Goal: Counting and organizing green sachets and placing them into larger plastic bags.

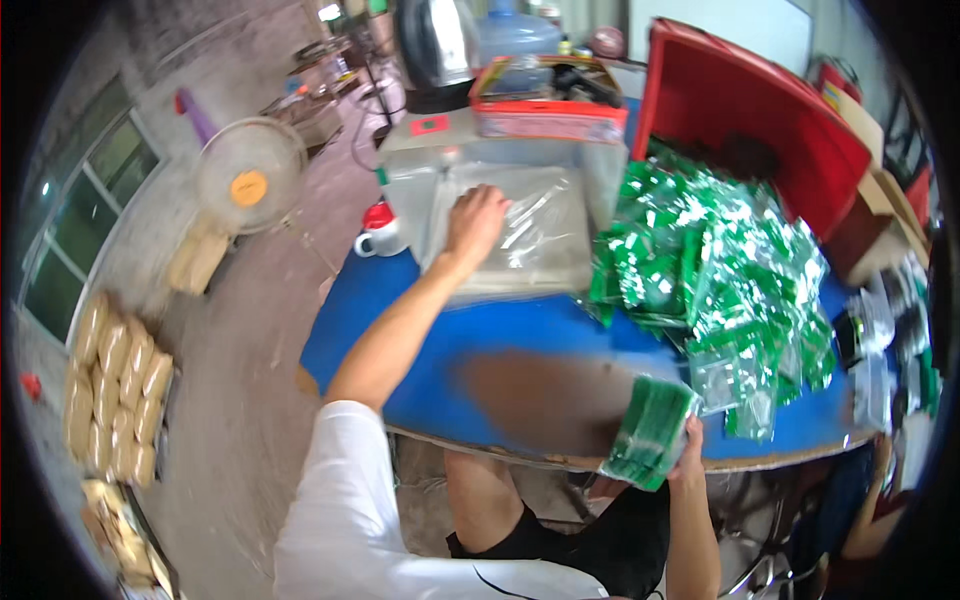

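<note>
My right hand [688,452] grips a thick stack of flat green packets [648,430] at the front edge of the blue table. Across the table, my left hand [476,222] rests on a pile of clear plastic bags [545,225] lying in a shallow, pale tray-like holder. Its fingers are bent a little and slightly blurred, with the thumb apart, and nothing shows in them. A big heap of shiny green-and-clear packets [715,265] spreads over the right side of the table, spilling from a tipped red bin [745,110].
A white mug with a red top [381,232] stands left of the bags. Behind are a metal kettle [437,45], a red-rimmed box [548,115] and a water jug [515,35]. Clear plastic containers [875,330] line the right edge. A fan [252,175] and stacked tan bags [115,395] stand left.
</note>
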Demonstrator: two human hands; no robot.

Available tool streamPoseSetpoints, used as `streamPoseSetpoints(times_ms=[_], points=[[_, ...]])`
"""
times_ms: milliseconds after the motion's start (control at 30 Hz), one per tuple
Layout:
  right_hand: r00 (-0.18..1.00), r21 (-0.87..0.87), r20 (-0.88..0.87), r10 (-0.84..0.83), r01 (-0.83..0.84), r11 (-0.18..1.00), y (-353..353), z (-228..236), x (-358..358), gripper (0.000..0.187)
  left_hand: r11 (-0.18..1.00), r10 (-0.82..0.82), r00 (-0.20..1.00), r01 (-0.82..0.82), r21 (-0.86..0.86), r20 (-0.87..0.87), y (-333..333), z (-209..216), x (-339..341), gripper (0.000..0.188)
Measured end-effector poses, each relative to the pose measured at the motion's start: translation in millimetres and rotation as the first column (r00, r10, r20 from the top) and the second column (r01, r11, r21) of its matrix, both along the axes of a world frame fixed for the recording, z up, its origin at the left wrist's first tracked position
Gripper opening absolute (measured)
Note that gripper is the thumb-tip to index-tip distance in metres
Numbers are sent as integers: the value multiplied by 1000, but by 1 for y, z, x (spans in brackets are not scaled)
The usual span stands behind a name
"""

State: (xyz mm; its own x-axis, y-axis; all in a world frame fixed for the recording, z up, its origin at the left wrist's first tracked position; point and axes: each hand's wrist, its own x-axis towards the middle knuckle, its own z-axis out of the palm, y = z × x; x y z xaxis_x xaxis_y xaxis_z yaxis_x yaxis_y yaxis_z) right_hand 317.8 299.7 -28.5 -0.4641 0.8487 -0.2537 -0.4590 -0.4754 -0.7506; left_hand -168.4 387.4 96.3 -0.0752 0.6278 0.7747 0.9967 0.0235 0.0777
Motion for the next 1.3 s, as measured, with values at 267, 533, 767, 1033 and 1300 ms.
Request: streamPoseSetpoints(times_ms=[267,533,767,1033,1300], points=[[997,-44,47,65,-63,997,9,8,-22,62,980,-194,954,201,-7,230,-105,24,75,13],[940,98,295,170,-206,974,-19,111,-65,54,931,-203,796,338,-140,571,-142,24,213,23],[940,-107,60,335,-328,939,7,104,-73,60,993,-56,795,106,-48,604,-158,25,241,21],[853,113,475,218,-305,946,-3,70,-57,47,909,-189,703,390,-149,685,-179,46,302,12],[879,284,452,151,-302,910,-21,93,-79,38,734,-590,681,676,-63,435,-236,41,347,24]])
